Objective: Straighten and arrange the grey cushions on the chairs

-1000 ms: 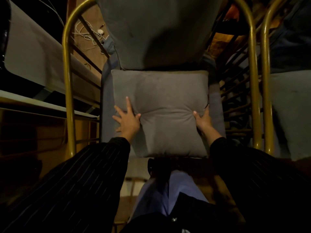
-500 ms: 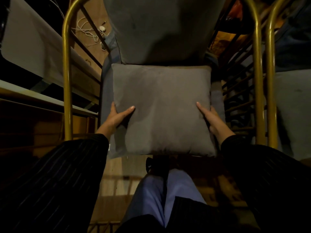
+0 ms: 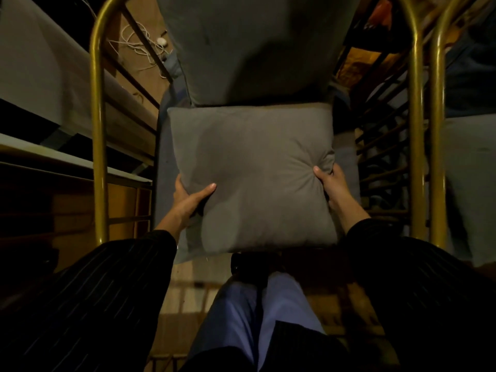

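A square grey cushion [image 3: 255, 173] lies over the seat [image 3: 346, 167] of a chair with a brass-coloured frame [image 3: 96, 130]. My left hand [image 3: 188, 200] grips its left edge, thumb on top and fingers underneath. On the right edge my right hand [image 3: 330, 183] pinches the fabric, which puckers around the thumb. A larger grey back cushion [image 3: 255, 44] leans against the chair back above it. The cushion's near edge overhangs the seat front.
A second brass-framed chair [image 3: 437, 130] with a grey cushion [image 3: 472, 183] stands close on the right. A grey ledge [image 3: 53, 84] and wooden shelving are on the left. White cable [image 3: 139, 44] lies on the floor behind. My legs are below the seat.
My hands went from pressing flat on the cushion top to gripping its two side edges. The right hand now squeezes the edge, creasing the fabric, and the cushion has shifted slightly.
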Tool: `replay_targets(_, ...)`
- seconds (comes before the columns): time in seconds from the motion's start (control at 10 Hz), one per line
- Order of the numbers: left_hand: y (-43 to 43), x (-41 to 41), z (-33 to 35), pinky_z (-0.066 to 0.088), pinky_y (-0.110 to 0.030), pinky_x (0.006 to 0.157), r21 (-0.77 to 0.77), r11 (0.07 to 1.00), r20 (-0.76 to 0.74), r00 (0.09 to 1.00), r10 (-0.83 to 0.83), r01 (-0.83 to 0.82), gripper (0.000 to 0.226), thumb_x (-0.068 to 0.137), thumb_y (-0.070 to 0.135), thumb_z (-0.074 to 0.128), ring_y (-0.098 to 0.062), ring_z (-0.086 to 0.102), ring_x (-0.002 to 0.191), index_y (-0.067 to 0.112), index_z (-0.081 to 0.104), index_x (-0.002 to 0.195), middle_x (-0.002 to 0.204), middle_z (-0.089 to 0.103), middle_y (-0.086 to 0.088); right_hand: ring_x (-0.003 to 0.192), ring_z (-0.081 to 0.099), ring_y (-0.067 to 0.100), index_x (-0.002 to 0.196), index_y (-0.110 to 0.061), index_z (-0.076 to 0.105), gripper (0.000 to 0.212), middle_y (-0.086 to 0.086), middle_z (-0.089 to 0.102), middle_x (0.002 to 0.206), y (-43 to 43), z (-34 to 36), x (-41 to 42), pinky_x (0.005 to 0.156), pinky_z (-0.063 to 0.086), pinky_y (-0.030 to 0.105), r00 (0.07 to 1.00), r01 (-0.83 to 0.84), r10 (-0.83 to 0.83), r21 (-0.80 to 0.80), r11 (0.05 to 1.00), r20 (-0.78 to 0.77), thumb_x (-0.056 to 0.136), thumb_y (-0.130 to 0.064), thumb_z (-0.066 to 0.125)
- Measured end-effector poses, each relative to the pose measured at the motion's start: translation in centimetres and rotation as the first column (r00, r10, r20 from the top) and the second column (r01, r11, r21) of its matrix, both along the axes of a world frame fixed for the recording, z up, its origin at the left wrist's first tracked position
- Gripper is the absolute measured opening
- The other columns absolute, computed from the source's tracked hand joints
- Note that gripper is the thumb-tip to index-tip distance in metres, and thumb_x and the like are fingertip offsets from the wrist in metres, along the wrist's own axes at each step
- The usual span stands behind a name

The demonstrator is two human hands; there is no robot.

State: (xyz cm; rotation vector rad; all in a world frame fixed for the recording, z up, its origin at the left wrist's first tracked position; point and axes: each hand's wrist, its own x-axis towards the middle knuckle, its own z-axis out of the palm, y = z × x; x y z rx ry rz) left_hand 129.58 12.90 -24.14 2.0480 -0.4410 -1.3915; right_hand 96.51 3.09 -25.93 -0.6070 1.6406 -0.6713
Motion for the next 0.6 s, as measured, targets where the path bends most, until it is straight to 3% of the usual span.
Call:
replay_targets(0.1, -1.4, 0.4, 0.5, 0.041, -0.050, 0.110, 0.053, 0.997, 0.080, 0.995, -0.056, 0.052, 0.140, 0.033, 0.055, 0.089, -0.029, 0.047, 0.132, 0.025, 0.019, 0.150, 0.148, 0.043, -0.008, 0.128, 0.050, 0.033, 0.145, -0.009, 0.039, 0.053, 0.013, 0.051, 0.142, -0.7, 0.1, 1.1, 0.101, 0.044, 0.040, 0.985, -0.032, 0.038, 0.039, 0.999, -0.166, 0.095, -0.015, 0.056)
replay_targets(0.2, -1.9, 0.6, 1.5, 0.044, -0.049, 0.108, 0.007, 0.995, 0.117, 0.988, -0.100, 0.100, 0.128, 0.042, 0.044, 0.092, -0.027, 0.051, 0.129, 0.020, 0.027, 0.149, 0.145, 0.049, -0.006, 0.133, 0.043, 0.038, 0.151, -0.013, 0.026, 0.056, 0.015, 0.041, 0.149, -0.7, 1.1, 2.9, 0.110, 0.035, 0.047, 0.898, -0.083, 0.103, 0.067, 0.994, -0.427, 0.098, -0.016, 0.044)
replay_targets(0.3, -1.5, 0.2, 3.7, 0.043, -0.047, 0.109, -0.004, 0.978, 0.227, 0.953, -0.201, 0.207, 0.095, 0.067, 0.031, 0.084, -0.027, 0.052, 0.129, 0.019, 0.035, 0.147, 0.143, 0.053, -0.008, 0.138, 0.034, 0.041, 0.154, -0.014, 0.012, 0.059, 0.020, 0.028, 0.155, 0.9, 3.5, 4.8, 0.113, 0.028, 0.051, 0.780, -0.150, 0.200, 0.132, 0.980, -0.592, 0.099, -0.021, 0.032)
replay_targets(0.4, -0.5, -0.9, 6.7, 0.042, -0.042, 0.110, 0.024, 0.959, 0.261, 0.925, -0.278, 0.282, 0.071, 0.081, 0.021, 0.075, -0.028, 0.051, 0.131, 0.013, 0.043, 0.144, 0.142, 0.054, -0.010, 0.142, 0.025, 0.042, 0.150, -0.004, 0.017, 0.056, 0.026, 0.018, 0.156, 3.3, 6.4, 7.4, 0.115, 0.023, 0.052, 0.705, -0.231, 0.340, 0.251, 0.940, -0.622, 0.100, -0.022, 0.033)
replay_targets(0.5, 1.4, -1.7, 9.6, 0.038, -0.042, 0.112, 0.043, 0.939, 0.278, 0.899, -0.340, 0.342, 0.069, 0.088, 0.020, 0.069, -0.031, 0.043, 0.138, 0.010, 0.036, 0.148, 0.151, 0.043, -0.014, 0.142, 0.020, 0.047, 0.149, 0.001, 0.016, 0.064, 0.033, 0.011, 0.155, 4.6, 8.9, 10.6, 0.113, 0.025, 0.054, 0.630, -0.395, 0.534, 0.359, 0.846, -0.564, 0.098, -0.023, 0.045)
replay_targets(0.6, 4.3, -1.9, 12.9, 0.038, -0.042, 0.111, 0.062, 0.925, 0.372, 0.852, -0.369, 0.374, 0.066, 0.092, 0.022, 0.064, -0.032, 0.040, 0.139, 0.014, 0.033, 0.150, 0.152, 0.041, -0.014, 0.133, 0.035, 0.050, 0.138, 0.004, 0.037, 0.054, 0.034, 0.031, 0.147, 5.3, 10.5, 13.4, 0.107, 0.036, 0.050, 0.678, -0.570, 0.596, 0.205, 0.796, -0.430, 0.095, -0.027, 0.049)
